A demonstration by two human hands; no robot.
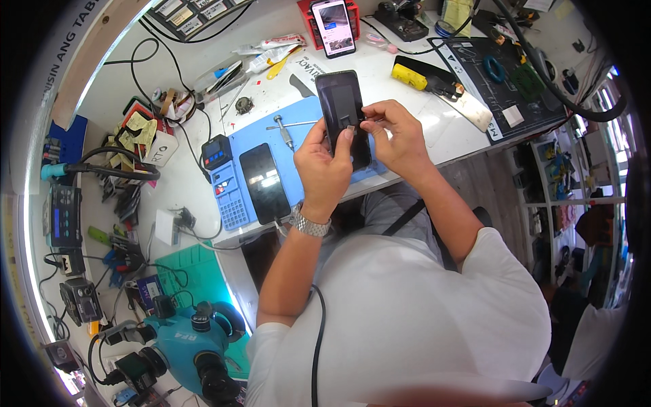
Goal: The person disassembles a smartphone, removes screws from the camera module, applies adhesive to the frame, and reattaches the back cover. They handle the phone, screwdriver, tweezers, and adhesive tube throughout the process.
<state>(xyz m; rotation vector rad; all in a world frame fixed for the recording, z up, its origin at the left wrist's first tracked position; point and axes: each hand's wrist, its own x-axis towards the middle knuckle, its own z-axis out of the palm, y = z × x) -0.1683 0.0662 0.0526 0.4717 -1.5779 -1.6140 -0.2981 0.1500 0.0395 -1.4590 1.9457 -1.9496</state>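
A dark smartphone (341, 102) is held up above the blue repair mat, its black face toward me. My left hand (324, 159) is closed around its lower left side, the thumb lying across the front. At the phone's right edge, my right hand (400, 136) has its thumb and index finger pinched together; whether a small part is between them is hidden. A second black smartphone (264, 182) lies on the left of the blue mat (241, 139). Between the two phones rests a small metal screwdriver (283, 132), with a thin rod beside it.
Behind, a lit phone (332, 28) leans on a red holder. To the right are a yellow-handled tool (409, 76), a broad metal blade (468, 108) and a black mat (475, 68). A teal microscope (183, 346) stands at the lower left, near cables and a cluttered box (161, 146).
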